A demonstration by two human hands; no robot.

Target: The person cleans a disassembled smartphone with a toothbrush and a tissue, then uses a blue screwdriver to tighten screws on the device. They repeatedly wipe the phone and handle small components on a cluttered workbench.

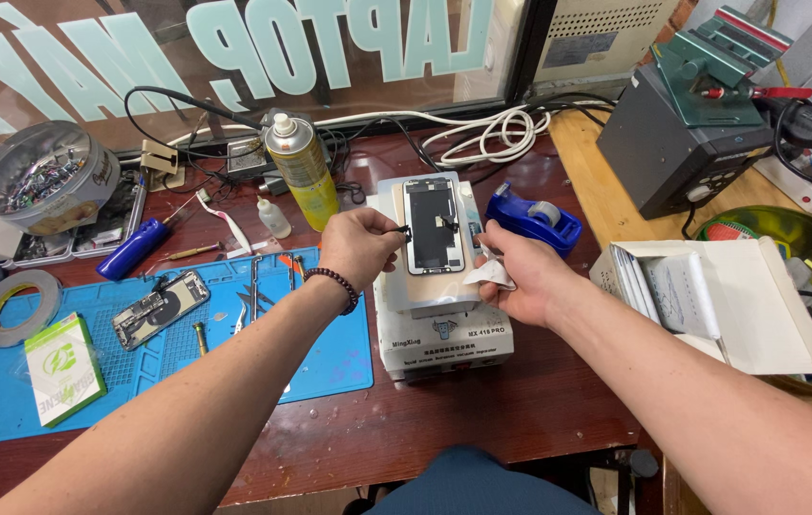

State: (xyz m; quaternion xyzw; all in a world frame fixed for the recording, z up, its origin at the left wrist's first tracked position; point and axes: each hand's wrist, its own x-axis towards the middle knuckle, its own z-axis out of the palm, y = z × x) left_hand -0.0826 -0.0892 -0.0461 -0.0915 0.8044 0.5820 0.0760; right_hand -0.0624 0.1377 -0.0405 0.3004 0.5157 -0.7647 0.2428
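Black glass faces you: the phone screen (433, 225) lies flat on the white heating machine (439, 329), between your hands. Your left hand (360, 246) pinches a small dark tab, perhaps a cable, at the screen's left edge, while your right hand (513, 274) grips a white wipe (490, 274) beside its lower right corner. You seem midway through working the screen on the plate, and the next move calls for a slow, gentle touch.

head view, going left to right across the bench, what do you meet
tape roll → green packet → opened phone → spray can → left hand → screen on the white machine → right hand → open white box
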